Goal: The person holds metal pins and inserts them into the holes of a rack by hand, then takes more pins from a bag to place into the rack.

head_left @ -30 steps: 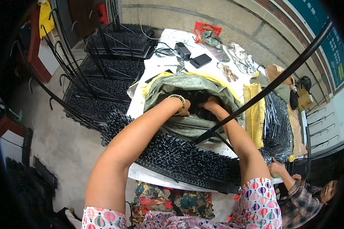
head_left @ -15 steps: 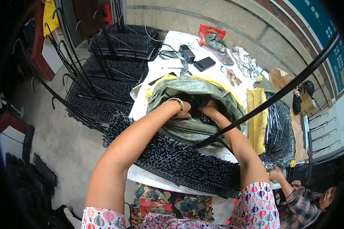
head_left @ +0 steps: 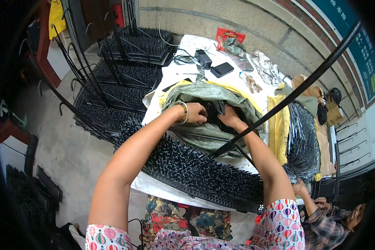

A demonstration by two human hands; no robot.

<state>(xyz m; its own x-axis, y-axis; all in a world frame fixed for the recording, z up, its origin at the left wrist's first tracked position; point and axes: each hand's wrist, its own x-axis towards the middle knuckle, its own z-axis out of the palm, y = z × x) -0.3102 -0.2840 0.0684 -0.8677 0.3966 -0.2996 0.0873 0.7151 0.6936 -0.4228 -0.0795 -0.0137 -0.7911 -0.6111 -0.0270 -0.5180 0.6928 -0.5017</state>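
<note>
A green woven sack (head_left: 202, 91) lies with its mouth rolled back, dark inside. Over its left rim is my left hand (head_left: 195, 113), a beaded bracelet and a bangle at the wrist; its fingers are curled, and I cannot make out what is in them. My right hand (head_left: 229, 117) reaches into the opening, its fingers closed on dark thin strips (head_left: 221, 107) that stick up beside them. Nearer me, below both hands, stretches a long black rack (head_left: 196, 173) packed with upright, fork-tipped black pieces. A black bar (head_left: 287, 98) rises from it, passing above my right forearm.
Right of the sack sit a yellow cloth edge (head_left: 278, 129) and a bundle of shiny dark strips (head_left: 304, 137). A black box (head_left: 222, 70), a glove (head_left: 251, 82) and a red packet (head_left: 230, 37) lie behind. More filled racks (head_left: 116, 91) with hooked rods stand left. A co-worker's hand (head_left: 300, 188) is at lower right.
My left hand has lifted slightly, back from the sack's inside to its rim. My right hand has come up a little, and dark strips now show by its fingers.
</note>
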